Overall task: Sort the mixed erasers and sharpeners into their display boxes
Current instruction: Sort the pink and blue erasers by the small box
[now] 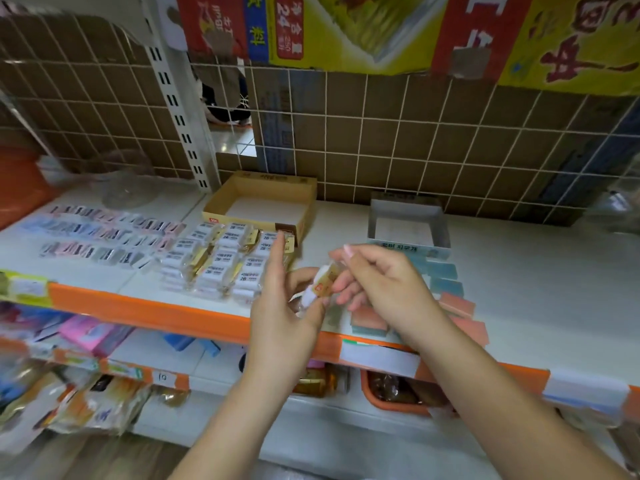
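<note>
Head view: the left hand (277, 327) and right hand (377, 285) are together pinching one wrapped eraser (320, 285) above the shelf (519, 271) edge. Sorting is mid-step; next, it probably needs carrying to the cardboard display box (263, 202) behind the wrapped erasers (221, 261).

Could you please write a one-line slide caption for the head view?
Both hands hold a wrapped eraser above sorted erasers.

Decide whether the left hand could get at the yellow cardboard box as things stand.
Probably not at once: the left hand grips a wrapped eraser shared with the right hand. Otherwise the yellow box lies open-topped just behind the 2B erasers.
</note>
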Motion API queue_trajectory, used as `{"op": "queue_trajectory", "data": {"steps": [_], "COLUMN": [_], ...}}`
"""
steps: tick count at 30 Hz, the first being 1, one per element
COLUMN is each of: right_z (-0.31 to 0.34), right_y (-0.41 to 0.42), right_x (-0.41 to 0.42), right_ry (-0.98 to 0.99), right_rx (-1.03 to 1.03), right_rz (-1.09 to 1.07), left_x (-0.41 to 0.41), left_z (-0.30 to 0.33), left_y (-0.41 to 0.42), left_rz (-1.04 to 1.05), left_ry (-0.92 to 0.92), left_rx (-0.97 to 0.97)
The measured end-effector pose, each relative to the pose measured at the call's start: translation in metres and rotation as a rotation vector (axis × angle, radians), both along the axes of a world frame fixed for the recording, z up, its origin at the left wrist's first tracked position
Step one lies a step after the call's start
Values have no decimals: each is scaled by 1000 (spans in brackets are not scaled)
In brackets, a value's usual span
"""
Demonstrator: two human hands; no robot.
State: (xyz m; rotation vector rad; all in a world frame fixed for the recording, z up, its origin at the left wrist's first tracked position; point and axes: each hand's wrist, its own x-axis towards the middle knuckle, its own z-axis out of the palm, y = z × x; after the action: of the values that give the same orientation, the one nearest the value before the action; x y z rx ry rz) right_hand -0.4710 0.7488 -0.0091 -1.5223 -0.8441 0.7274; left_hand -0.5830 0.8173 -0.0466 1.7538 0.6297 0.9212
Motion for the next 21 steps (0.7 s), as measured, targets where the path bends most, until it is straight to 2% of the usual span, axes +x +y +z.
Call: {"op": "queue_trajectory", "data": {"steps": [5,8,14,17,21], "right_z": [6,7,20,24,22], "right_y": [11,26,96,145,200], "right_x": [0,2,-4,-9,-18], "right_ry": [78,104,-36,-212,-438], "right_rx": [-23,-41,-76,-130,-205], "right_rz": [8,63,176,218,260], "left_x": [-15,-36,-79,-93,-96], "left_z": [-3,5,12,13,20], "left_y": [6,21,90,129,171], "left_rz": [-83,-40,341,412,414], "left_ry": [-123,-142,221,423,563], "left_rx": [-74,-26,299,375,397]}}
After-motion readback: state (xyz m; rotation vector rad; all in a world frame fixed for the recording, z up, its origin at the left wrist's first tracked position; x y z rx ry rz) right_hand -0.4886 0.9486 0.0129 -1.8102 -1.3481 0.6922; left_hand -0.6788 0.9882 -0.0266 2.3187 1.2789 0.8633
